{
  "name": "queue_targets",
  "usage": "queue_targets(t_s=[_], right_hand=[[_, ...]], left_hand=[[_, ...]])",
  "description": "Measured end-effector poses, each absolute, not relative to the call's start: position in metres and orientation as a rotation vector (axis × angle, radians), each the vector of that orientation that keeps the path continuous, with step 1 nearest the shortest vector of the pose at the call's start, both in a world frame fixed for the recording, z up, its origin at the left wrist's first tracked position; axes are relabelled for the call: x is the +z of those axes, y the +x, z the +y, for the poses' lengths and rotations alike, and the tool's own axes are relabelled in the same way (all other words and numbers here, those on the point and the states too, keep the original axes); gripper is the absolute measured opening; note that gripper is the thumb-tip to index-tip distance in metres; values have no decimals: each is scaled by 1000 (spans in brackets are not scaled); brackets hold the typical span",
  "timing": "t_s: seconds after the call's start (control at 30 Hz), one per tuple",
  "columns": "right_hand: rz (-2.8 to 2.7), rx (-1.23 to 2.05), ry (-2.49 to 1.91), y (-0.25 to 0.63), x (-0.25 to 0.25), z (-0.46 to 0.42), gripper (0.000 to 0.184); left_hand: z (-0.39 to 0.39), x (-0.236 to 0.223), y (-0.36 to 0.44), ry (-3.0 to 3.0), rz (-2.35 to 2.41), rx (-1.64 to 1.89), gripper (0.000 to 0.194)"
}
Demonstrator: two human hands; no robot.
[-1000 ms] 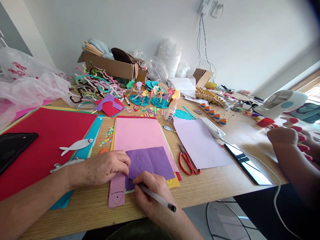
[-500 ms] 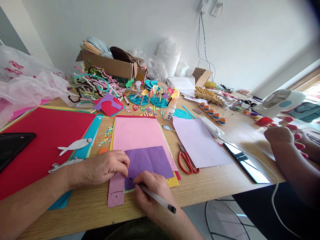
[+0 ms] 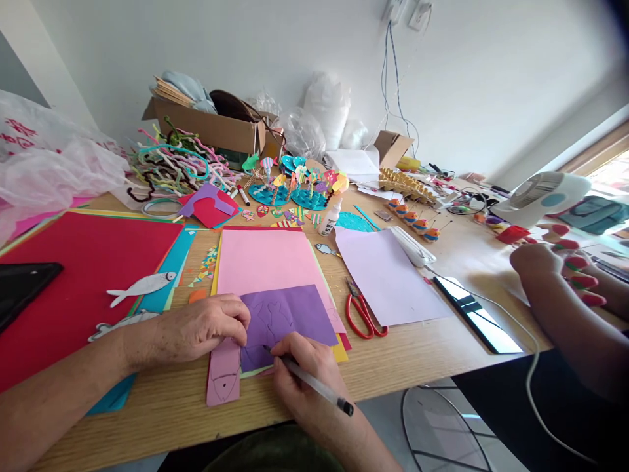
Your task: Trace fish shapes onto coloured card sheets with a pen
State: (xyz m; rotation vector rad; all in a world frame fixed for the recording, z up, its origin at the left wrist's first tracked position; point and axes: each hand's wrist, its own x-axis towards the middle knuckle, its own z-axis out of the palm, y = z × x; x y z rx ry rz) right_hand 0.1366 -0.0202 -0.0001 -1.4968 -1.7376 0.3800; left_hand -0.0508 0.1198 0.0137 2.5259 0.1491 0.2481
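One head-worn camera gave a single wide view, facing forward and down from above the person's lap (image 3: 275, 453). It looked over the near edge of the surface (image 3: 157, 426), with the left hand (image 3: 196, 331) and right hand (image 3: 312, 370) close, just below the middle of the frame. Beyond them it reached across to the wall (image 3: 221, 39), catching a co-worker's arm (image 3: 580, 328) at the right; darkness blurred the top right corner.

Cardboard box (image 3: 209, 129): stood near the wall (image 3: 255, 39), pale cloth (image 3: 185, 88) inside.
Cords (image 3: 386, 62): hung from a socket (image 3: 394, 11).
Plastic bag (image 3: 63, 167): lay crumpled, far left.
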Motion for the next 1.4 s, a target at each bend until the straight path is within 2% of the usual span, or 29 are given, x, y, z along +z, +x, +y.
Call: queue_targets(t_s=[1.4], right_hand=[[-1801, 467, -1445, 124, -1, -19, 14]], left_hand=[[120, 12, -51, 2508, 140, 270, 34]])
